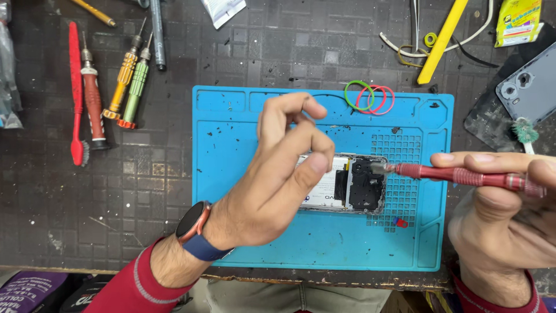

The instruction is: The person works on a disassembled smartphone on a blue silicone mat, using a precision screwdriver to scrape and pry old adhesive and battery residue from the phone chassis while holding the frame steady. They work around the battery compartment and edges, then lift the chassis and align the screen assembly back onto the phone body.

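The left hand [284, 174] hovers above the opened phone [347, 182], fingers curled with thumb and forefinger pinched together; whether something small sits between them cannot be seen. The right hand [504, 214] grips a red screwdriver [463, 175] almost level, its tip at the phone's right edge. The phone lies in the middle of the blue repair mat [243, 232], with bare mat on every side, near the mat's grid of small pockets [405, 150].

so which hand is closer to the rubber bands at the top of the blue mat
Left. The left hand is raised just below-left of the rubber bands; the right hand, holding the red screwdriver, is farther off at lower right.
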`<action>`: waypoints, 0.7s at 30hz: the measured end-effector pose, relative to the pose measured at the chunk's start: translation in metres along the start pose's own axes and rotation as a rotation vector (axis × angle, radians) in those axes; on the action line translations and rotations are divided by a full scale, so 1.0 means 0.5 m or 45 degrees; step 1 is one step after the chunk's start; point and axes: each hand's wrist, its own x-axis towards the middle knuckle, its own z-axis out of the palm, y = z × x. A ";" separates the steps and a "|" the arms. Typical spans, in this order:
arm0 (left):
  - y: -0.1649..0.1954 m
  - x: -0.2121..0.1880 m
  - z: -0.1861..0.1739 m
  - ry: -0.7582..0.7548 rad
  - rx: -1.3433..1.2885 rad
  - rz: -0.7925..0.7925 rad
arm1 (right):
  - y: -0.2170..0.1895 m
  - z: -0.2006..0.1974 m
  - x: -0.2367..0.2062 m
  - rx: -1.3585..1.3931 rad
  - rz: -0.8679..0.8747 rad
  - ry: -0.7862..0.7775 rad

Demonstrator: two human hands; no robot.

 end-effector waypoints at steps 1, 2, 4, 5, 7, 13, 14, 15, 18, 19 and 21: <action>-0.002 -0.007 -0.003 -0.004 0.071 0.031 | -0.002 0.002 -0.006 0.066 0.031 0.064; -0.005 -0.016 -0.005 -0.015 0.111 0.033 | -0.004 0.007 -0.013 0.126 0.062 0.123; -0.007 -0.034 -0.008 -0.045 0.162 0.012 | -0.010 0.013 -0.024 0.175 0.094 0.151; -0.008 -0.042 -0.008 -0.065 0.174 -0.009 | -0.012 0.014 -0.028 0.205 0.104 0.157; -0.009 -0.054 -0.008 -0.077 0.192 -0.006 | -0.016 0.017 -0.037 0.255 0.117 0.154; -0.002 -0.067 -0.011 -0.092 0.213 -0.003 | -0.024 0.014 -0.065 0.324 0.140 0.130; 0.000 -0.069 -0.012 -0.093 0.201 -0.020 | -0.025 0.014 -0.067 0.329 0.144 0.127; 0.002 -0.070 -0.012 -0.086 0.211 -0.022 | -0.030 0.016 -0.070 0.333 0.147 0.125; 0.005 -0.075 -0.011 -0.073 0.225 -0.018 | -0.043 0.023 -0.068 0.331 0.151 0.094; 0.005 -0.077 -0.011 -0.073 0.218 -0.012 | -0.048 0.025 -0.065 0.318 0.154 0.070; 0.004 -0.081 -0.009 -0.072 0.204 0.005 | -0.054 0.026 -0.059 0.285 0.156 0.053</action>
